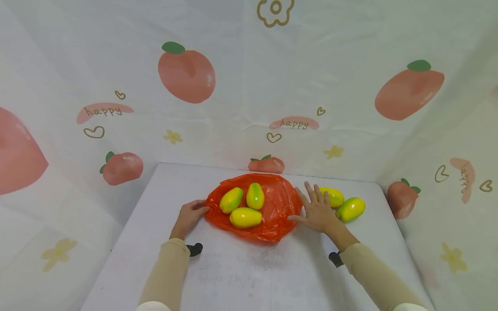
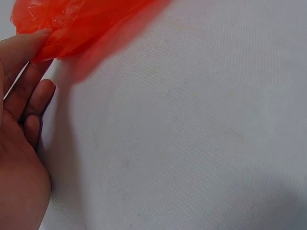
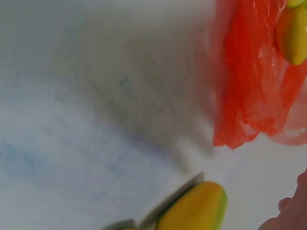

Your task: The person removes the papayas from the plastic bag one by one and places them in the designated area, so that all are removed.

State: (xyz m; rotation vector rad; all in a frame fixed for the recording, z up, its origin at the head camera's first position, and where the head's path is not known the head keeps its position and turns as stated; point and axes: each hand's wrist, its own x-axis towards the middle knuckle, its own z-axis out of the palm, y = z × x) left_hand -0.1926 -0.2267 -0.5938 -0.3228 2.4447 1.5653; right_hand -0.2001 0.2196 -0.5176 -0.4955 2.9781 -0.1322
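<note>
1. Okay, so the left hand (image 1: pixel 189 217) has the left edge of the red plastic bag (image 1: pixel 278 201) pinched between thumb and fingers; the left wrist view shows the thumb lying over the film.
2. The right hand (image 1: pixel 319 212) isn't gripping anything: fingers spread wide and pretty straight, thumb overlapping the bag's right edge in the head view. Can't tell if it actually touches.
3. The bag is laid out wide and crinkly between the two hands, with three yellow-green fruits grouped toward its left half: a tilted one (image 1: pixel 231 200), an upright-looking one (image 1: pixel 255 196) and one lying sideways in front (image 1: pixel 246 217).
4. Two more fruits sit off the bag, just past the right hand: a half-hidden one (image 1: pixel 335 197) behind the fingers and a fully visible one (image 1: pixel 351 210) beside it.
5. Everything's on a whitish surface (image 1: pixel 233 272), with a peach-printed backdrop (image 1: pixel 225 142) around it.
</note>
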